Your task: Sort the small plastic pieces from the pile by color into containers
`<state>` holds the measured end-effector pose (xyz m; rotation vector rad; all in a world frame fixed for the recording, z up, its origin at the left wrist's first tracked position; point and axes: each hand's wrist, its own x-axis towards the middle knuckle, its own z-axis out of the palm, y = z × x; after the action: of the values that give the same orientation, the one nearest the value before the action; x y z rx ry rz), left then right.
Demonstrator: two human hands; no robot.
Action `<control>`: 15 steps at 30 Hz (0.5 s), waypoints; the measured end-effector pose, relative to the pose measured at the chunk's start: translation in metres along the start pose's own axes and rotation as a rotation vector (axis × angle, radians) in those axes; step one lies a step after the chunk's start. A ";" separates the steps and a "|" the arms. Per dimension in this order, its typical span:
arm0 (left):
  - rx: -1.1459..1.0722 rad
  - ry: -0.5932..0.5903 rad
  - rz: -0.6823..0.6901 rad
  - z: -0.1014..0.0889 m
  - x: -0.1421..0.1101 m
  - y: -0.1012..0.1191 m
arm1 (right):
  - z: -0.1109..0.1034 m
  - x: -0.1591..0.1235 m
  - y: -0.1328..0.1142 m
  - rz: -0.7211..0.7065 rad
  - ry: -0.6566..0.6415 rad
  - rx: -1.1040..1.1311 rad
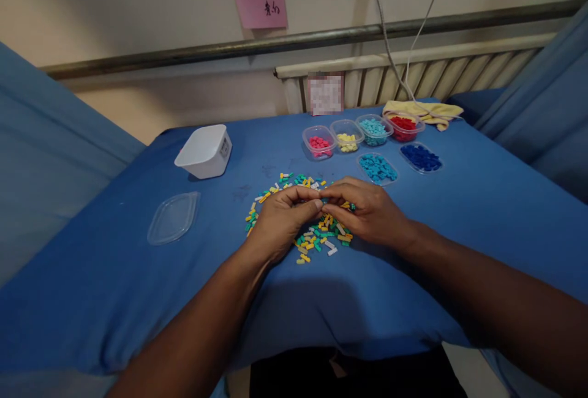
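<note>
My left hand [285,217] and my right hand [367,205] meet fingertip to fingertip over a loose pile of small toy building bricks [316,240]. Both are closed in a pinch. A speck of blue-green shows between the fingertips, but the fingers hide most of it and I cannot make out what it is. The bricks in the pile are yellow, green, teal and white, lying scattered on the blue cloth [220,300]. Part of the pile is hidden beneath my hands.
Behind the pile stand clear tubs of pink [319,142], pale yellow [347,138], light blue [374,130] and red pieces [405,127]. Nearer are lids bearing blue [377,168] and dark blue pieces [421,158]. A white tub [204,152], clear lid [173,218] and yellow cloth [425,111] also lie here.
</note>
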<state>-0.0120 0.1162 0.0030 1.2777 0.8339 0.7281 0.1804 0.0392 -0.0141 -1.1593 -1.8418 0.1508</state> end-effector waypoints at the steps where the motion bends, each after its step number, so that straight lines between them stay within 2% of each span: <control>1: -0.033 0.003 -0.012 0.001 0.001 -0.001 | 0.000 0.000 0.000 0.002 0.011 -0.006; 5: -0.112 0.016 -0.043 0.006 0.002 -0.003 | -0.002 0.001 0.000 0.026 -0.027 -0.009; 8: -0.078 0.003 -0.035 0.013 0.000 -0.003 | -0.006 0.003 0.004 0.039 -0.073 -0.002; 10: -0.039 0.001 -0.009 0.015 -0.001 -0.001 | -0.015 0.005 0.014 0.078 -0.039 -0.034; 12: 0.018 0.010 0.032 0.015 -0.001 0.001 | -0.030 0.004 0.031 0.194 0.038 -0.125; 15: 0.105 0.034 0.072 0.009 0.002 0.002 | -0.058 0.001 0.062 0.469 0.086 -0.362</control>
<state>-0.0035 0.1135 0.0051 1.3985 0.8663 0.7738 0.2644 0.0537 -0.0133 -1.8130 -1.5307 0.0302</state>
